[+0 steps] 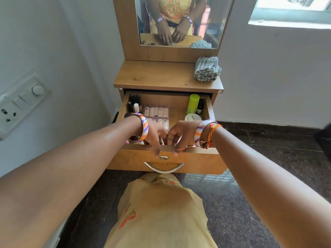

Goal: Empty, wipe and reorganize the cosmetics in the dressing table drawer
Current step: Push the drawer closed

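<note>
Centrally, both hands grip the drawer [197, 159] front's top edge: left hand [155, 135] and right hand [180, 134] curl their fingers over it, thumbs outside. Cosmetics lie beyond the fingers; the palette [156, 114], long axis front-to-back, sits nearer the left hand.

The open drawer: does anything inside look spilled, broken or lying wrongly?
Nothing stands out. In the drawer the green bottle, dark bottles and clear case look tidy; no spill shows.
</note>
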Motion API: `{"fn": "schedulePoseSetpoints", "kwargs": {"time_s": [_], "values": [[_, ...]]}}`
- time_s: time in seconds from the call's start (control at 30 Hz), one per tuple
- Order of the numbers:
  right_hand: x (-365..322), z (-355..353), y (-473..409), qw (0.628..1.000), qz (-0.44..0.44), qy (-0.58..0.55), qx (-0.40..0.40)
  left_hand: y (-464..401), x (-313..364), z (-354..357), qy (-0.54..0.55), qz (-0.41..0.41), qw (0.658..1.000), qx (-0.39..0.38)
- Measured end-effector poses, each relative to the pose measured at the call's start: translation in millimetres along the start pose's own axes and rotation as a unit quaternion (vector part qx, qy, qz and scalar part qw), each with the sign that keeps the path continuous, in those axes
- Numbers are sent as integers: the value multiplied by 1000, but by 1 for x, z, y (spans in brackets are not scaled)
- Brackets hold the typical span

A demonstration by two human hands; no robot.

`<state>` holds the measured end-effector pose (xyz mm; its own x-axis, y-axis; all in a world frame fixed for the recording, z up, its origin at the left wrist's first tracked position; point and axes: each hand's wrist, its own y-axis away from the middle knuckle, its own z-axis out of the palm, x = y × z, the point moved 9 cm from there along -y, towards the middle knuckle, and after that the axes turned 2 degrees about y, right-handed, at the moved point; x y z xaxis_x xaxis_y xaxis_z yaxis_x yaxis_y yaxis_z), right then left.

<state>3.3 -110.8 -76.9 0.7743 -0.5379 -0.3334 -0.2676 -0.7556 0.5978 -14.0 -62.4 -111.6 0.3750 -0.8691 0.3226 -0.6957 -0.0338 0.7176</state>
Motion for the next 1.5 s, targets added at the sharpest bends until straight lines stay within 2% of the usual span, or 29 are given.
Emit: {"fn": "schedulePoseSetpoints", "kwargs": {"time_s": [0.13,0.33,0.53,0.77,0.83,0.9,1.0,1.13,1.5], "values": [[21,-3,-18,997,0,-67,24,-13,-12,-5,30,7,999,-8],[30,-18,-29,993,-15,-83,77,-24,-19,-23,94,33,995,15],[43,-36,-39,983,-5,-87,159,-29,-29,-58,117,16,985,129],[63,-58,-43,951,30,-104,289,-21,-26,-99,26,-4,956,291],[69,-64,-42,938,46,-110,326,-18,-24,-110,-30,-17,941,337],[71,-69,-42,929,55,-69,358,-17,-24,-119,-100,-42,923,370],[72,-76,-43,915,66,22,398,-20,-22,-129,-164,-66,903,391],[80,-89,-49,896,96,78,427,-27,-16,-142,-207,-87,887,404],[105,-121,-86,890,135,143,411,-71,-33,-162,-191,-97,886,410]]}}
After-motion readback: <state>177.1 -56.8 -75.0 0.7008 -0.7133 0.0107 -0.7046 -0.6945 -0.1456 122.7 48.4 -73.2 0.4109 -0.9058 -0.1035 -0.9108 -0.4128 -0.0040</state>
